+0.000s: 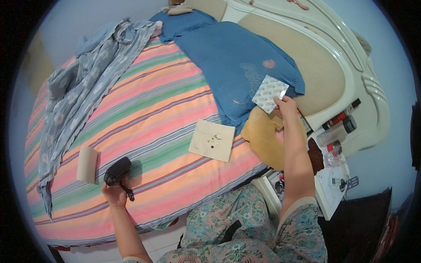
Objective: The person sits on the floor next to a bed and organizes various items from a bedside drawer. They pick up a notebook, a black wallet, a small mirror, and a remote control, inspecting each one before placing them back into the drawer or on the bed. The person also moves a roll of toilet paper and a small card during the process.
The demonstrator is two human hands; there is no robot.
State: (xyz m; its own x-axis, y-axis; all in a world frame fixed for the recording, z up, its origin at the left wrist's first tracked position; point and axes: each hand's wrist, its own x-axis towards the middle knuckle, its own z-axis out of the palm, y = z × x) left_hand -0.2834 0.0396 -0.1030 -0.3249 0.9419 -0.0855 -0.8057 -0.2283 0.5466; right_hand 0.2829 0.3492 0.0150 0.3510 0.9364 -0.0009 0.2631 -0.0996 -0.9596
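Right hand [285, 107] pinches a silver printed packet [267, 93] above the blue pillow [232, 57], left hand [115, 196] grips a black strapped object [117, 170] over the striped bedspread [164, 111]; step reads as holding, next move likely needing firm grips.

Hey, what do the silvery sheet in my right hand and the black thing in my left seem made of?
Silvery sheet: probably foil or foil-coated, slightly shiny; its pale metallic face carries repeated print. Black thing: possibly fabric or plastic, from its faint sheen; its darkness leaves this open.
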